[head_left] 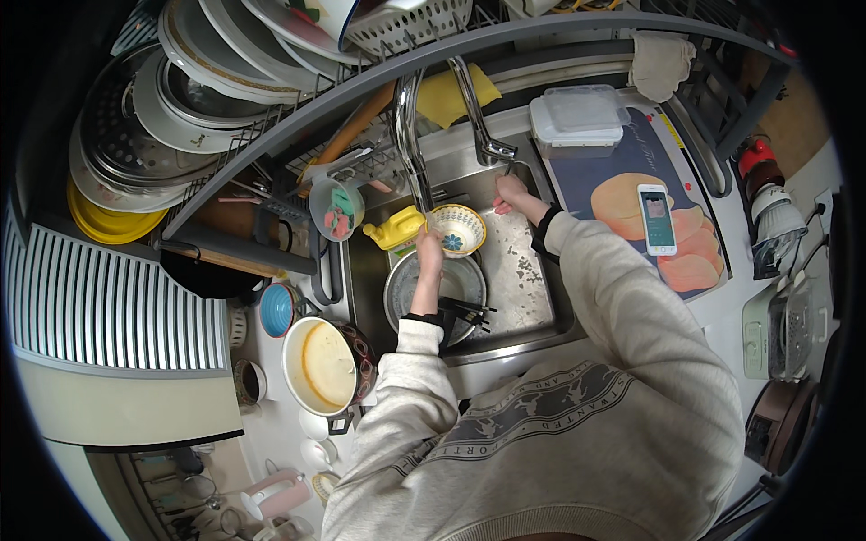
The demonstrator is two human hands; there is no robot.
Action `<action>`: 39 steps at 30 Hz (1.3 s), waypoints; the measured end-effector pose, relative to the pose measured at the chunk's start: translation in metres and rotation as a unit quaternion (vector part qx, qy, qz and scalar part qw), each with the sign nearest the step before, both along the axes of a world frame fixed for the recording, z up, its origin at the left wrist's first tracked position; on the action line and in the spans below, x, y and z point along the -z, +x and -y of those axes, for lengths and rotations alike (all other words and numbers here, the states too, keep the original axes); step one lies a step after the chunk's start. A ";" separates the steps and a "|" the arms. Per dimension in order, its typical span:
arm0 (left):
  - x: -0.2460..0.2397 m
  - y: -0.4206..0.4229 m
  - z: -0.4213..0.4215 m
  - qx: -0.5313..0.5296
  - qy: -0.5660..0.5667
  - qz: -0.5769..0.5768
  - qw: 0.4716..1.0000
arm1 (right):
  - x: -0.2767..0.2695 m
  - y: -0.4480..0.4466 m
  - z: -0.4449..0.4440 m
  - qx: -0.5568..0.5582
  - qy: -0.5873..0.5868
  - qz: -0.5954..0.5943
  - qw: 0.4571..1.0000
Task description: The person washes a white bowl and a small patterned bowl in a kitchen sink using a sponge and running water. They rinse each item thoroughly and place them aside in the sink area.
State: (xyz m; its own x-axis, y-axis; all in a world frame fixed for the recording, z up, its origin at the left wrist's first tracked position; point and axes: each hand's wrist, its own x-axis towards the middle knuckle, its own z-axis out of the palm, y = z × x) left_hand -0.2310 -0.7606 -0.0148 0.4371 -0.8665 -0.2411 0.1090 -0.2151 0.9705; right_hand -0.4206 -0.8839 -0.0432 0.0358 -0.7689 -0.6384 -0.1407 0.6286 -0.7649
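My left hand (pixel 429 253) is under the end of the tall chrome faucet (pixel 410 135), at the left rim of a small patterned bowl (pixel 467 226). Its fingers look closed at that rim, though their tips are hidden. The bowl has a yellow edge and a blue flower inside. A metal basin (pixel 399 297) lies below my left wrist in the steel sink (pixel 521 284). My right hand (pixel 512 193) is curled below the shorter chrome spout (pixel 494 145), near the sink's right wall. Whether it grips anything is unclear. Beside the bowl is a yellow plastic bottle (pixel 399 228).
A grey rack (pixel 528 26) with stacked plates (pixel 203 64) arches over the sink. Left of it stand a large pot (pixel 321 365), a blue cup (pixel 277 310) and a plastic cup (pixel 331 193). A phone (pixel 656 220) and a lidded box (pixel 575 125) rest on a mat (pixel 575 169).
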 end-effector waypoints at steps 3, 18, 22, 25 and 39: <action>0.006 0.002 0.000 0.060 -0.024 -0.012 0.998 | -0.002 -0.001 -0.003 0.000 -0.005 -0.006 1.000; 0.022 -0.001 0.012 0.099 0.014 0.061 0.993 | -0.003 -0.028 -0.058 -0.134 -0.046 -0.026 0.990; 0.015 0.004 0.008 0.065 0.027 0.085 0.994 | 0.001 -0.019 -0.064 -0.168 -0.071 -0.009 0.983; 0.006 0.006 0.006 0.057 0.061 0.134 0.987 | 0.002 -0.001 -0.069 -0.150 -0.094 0.032 0.984; 0.010 0.015 -0.019 0.081 0.084 0.074 0.990 | -0.006 0.094 -0.100 -0.155 -0.111 0.339 0.921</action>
State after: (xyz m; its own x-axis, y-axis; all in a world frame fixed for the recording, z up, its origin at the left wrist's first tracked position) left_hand -0.2161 -0.7419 -0.0250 0.3372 -0.8813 -0.3310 -0.0804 -0.3772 0.9226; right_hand -0.3271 -0.7844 -0.0371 0.6077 -0.7639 -0.2172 0.2700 0.4560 -0.8481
